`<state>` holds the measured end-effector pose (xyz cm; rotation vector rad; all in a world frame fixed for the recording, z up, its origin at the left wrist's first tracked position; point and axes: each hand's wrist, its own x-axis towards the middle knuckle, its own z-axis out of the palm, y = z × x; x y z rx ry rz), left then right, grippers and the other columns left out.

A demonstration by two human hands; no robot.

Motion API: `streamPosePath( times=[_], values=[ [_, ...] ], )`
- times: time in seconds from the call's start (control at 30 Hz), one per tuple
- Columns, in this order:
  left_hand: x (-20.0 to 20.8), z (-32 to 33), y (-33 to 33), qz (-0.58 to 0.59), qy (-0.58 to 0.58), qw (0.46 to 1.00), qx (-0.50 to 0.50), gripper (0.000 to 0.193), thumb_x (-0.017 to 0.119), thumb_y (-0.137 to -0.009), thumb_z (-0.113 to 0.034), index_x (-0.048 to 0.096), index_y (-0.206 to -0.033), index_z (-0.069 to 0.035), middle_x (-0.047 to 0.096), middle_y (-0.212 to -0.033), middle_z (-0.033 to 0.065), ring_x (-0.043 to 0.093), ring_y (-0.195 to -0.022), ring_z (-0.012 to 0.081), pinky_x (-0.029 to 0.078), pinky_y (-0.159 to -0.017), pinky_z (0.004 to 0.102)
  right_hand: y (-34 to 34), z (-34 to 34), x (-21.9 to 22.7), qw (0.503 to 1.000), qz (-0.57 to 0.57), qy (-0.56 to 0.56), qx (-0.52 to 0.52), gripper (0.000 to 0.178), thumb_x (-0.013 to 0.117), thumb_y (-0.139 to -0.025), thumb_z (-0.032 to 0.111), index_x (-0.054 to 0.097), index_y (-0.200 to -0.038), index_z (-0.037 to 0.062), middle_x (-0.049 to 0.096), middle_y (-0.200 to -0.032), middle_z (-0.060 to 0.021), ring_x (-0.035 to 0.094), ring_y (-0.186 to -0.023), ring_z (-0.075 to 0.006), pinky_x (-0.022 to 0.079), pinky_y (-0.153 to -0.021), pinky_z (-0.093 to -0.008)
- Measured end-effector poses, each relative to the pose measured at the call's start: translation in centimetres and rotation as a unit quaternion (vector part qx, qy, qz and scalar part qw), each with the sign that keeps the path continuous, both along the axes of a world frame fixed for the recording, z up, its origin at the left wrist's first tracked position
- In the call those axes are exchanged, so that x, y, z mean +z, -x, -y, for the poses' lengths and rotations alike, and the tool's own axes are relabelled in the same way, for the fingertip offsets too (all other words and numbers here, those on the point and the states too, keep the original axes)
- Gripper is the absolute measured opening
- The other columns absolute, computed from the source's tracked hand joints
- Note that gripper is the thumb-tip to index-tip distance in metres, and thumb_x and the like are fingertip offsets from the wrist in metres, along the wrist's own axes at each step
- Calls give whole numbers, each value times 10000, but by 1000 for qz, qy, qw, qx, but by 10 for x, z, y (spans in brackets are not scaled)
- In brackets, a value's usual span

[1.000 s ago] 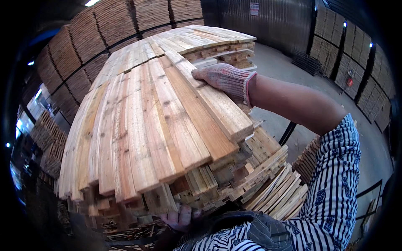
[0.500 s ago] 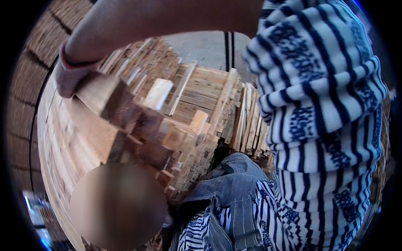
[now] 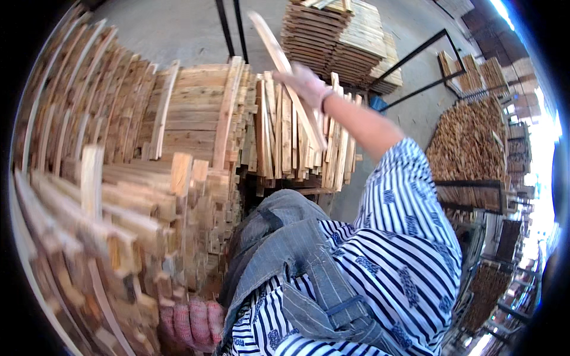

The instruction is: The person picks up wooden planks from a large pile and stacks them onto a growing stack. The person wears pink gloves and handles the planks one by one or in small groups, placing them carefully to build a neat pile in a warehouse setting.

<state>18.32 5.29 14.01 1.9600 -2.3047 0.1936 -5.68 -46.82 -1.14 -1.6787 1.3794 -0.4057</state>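
Note:
My right hand (image 3: 306, 86), in a pale pinkish glove, is stretched forward and closed around a long wooden slat (image 3: 276, 50). The slat tilts from the upper left to the lower right, above a bundle of upright-looking loose slats (image 3: 285, 142). My left hand (image 3: 191, 323), in a red-and-white knit glove, is low by my body, beside the stacked wood (image 3: 178, 237). Its fingers are curled, and whatever they close on, if anything, is hidden.
A slatted wooden stack (image 3: 193, 113) stands ahead on the left, with long boards (image 3: 71, 89) beyond its left side. Farther off are a tall pile of boards (image 3: 323, 38), a black metal frame (image 3: 424, 62) and a big heap of wood ends (image 3: 469, 139). Grey floor (image 3: 172, 29) shows behind.
My right hand has swung from the thick wood blocks at the left to the right, and now carries a slat. The view has turned rightward, and my left hand has come into sight.

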Motion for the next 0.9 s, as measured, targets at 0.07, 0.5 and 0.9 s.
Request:
streamPosePath(
  times=[0.07, 0.5, 0.9],
  values=[
    [-4, 42, -6, 11, 56, 994, -91, 137, 556, -900, -193, 548, -884, -58, 622, -809, 149, 623, -753, 302, 524, -715, 512, 46, -35, -93, 980, 53, -165, -102, 813, 615, -895, 461, 319, -1411, -93, 486, -1362, -275, 515, -1236, -313, 443, -1022, -365],
    [-198, 312, 147, -668, -298, 648, 213, 244, 539, -974, -108, 637, -1173, -6, 662, -1148, 81, 591, -1090, 168, 437, -986, 302, 211, -145, -240, 917, -109, -201, -326, 821, 671, -816, 450, 362, -1448, 26, 531, -1334, -254, 518, -1245, -350, 400, -1047, -380],
    [-458, 410, 289, -665, -572, 460, 141, 634, 573, -968, -242, 281, -1475, 3, 427, -1440, 154, 399, -1338, 249, 319, -1106, 329, 330, -61, -401, 904, -74, -220, -359, 870, 621, -843, 529, 272, -1500, 77, 524, -1359, -239, 499, -1274, -347, 381, -1054, -383]
  ],
)
